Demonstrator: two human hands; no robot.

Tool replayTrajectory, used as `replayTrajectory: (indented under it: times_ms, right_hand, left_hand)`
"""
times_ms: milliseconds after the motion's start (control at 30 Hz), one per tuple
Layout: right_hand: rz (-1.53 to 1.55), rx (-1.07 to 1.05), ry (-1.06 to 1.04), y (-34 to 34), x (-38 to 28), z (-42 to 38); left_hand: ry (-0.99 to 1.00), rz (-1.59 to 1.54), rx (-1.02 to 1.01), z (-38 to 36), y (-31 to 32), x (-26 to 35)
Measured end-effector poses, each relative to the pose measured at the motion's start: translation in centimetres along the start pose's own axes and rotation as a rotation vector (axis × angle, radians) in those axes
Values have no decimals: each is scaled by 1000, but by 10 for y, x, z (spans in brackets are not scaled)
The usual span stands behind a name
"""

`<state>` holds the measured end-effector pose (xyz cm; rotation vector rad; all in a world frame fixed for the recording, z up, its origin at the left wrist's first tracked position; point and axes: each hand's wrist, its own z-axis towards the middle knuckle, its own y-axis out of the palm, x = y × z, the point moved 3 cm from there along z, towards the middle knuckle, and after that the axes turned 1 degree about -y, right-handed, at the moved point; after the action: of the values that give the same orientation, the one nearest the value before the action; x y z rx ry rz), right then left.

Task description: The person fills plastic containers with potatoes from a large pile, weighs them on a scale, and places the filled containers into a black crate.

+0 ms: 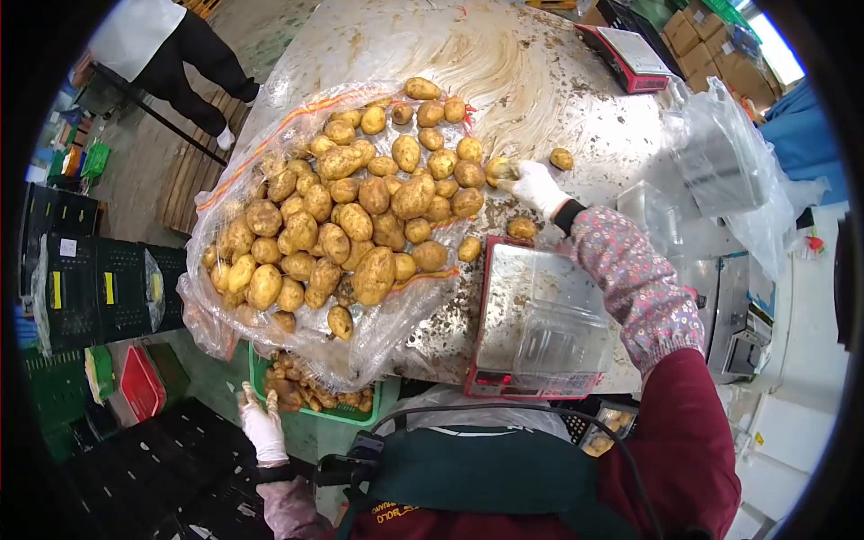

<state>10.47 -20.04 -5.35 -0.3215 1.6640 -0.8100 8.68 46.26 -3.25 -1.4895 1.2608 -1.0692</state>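
My right hand (538, 189), in a white glove, reaches across the table at the right edge of the potato pile (360, 211). Its fingers are closed around a pale yellow potato (498, 171), slightly blurred. The pile lies on a spread-out clear plastic bag (360, 346) with an orange-red edge. One loose potato (562, 159) lies just beyond the hand, another (521, 228) below it. My left hand (262, 427), gloved too, hangs below the table edge with fingers stretched out and nothing in them. It is beside a green crate (364, 415) of knobbly brown roots.
A red scale (477, 315) with a clear plastic tray on it stands at the near table edge. Another scale (630, 56) is at the far right. Clear bags (720, 153) lie on the right. Black crates (76, 288) are stacked left; a person (171, 54) stands beyond the table.
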Motion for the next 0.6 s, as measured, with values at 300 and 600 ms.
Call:
replayTrajectory:
  times_ms: [300,600]
  right_hand:
    - [-589,-98,131,61,-23,52]
    - [646,-249,154,20,21,14]
  left_hand:
    - [816,-476,352,40,-57,239]
    - [1163,-19,214,78,18,423]
